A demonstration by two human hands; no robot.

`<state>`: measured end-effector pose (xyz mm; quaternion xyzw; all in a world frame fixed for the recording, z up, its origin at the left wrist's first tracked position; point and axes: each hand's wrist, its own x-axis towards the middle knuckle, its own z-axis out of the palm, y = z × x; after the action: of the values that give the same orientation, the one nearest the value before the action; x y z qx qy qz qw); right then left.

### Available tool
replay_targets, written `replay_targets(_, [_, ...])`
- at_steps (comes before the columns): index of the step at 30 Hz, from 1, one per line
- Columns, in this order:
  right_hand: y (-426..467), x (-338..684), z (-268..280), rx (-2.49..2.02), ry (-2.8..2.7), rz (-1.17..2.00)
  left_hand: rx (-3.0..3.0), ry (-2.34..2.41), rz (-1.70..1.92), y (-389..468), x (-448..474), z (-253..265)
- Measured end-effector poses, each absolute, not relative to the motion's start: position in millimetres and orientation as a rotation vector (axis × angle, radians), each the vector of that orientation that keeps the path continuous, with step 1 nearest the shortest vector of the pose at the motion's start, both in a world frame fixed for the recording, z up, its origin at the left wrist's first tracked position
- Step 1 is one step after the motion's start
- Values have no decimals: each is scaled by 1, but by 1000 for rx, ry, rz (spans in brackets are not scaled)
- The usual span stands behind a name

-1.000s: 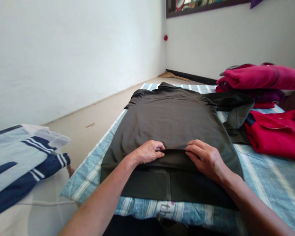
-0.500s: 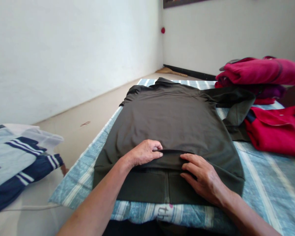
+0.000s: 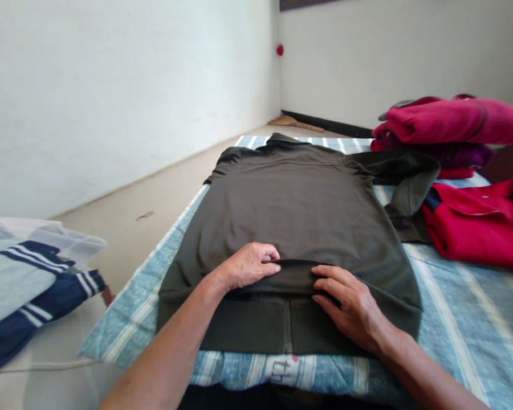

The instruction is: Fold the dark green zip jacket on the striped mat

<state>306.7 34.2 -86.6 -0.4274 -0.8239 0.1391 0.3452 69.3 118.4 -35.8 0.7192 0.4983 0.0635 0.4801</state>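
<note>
A dark olive jacket [image 3: 282, 210] lies spread out, its collar at the far end and one sleeve bent out to the right. A raised fold of its cloth runs across just above the hem band. My left hand [image 3: 250, 266] is closed on this fold, thumb and fingers pinching the cloth. To its right, my right hand [image 3: 346, 302] grips the same fold, fingertips on top and thumb lower down. A short stretch of the fold shows between both hands.
Beneath the jacket is a blue-and-white striped sheet [image 3: 444, 319]. Red folded clothes [image 3: 474, 228] lie at right, with a pink stack [image 3: 457, 122] behind. Grey and navy clothes [image 3: 29, 273] are at left. A white wall [image 3: 132, 85] and pale floor [image 3: 123, 205] lie beyond.
The view has shifted very slightly. Both hands stay in place on the fold, and the jacket looks the same.
</note>
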Motion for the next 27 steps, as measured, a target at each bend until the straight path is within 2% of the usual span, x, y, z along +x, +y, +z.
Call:
replay_targets(20, [38, 309, -81, -1127, -2097, 488, 1768, 1218, 142, 118, 70, -36])
replay_targets(27, [39, 308, -78, -1148, -2077, 531, 2132, 1375, 275, 103, 72, -30])
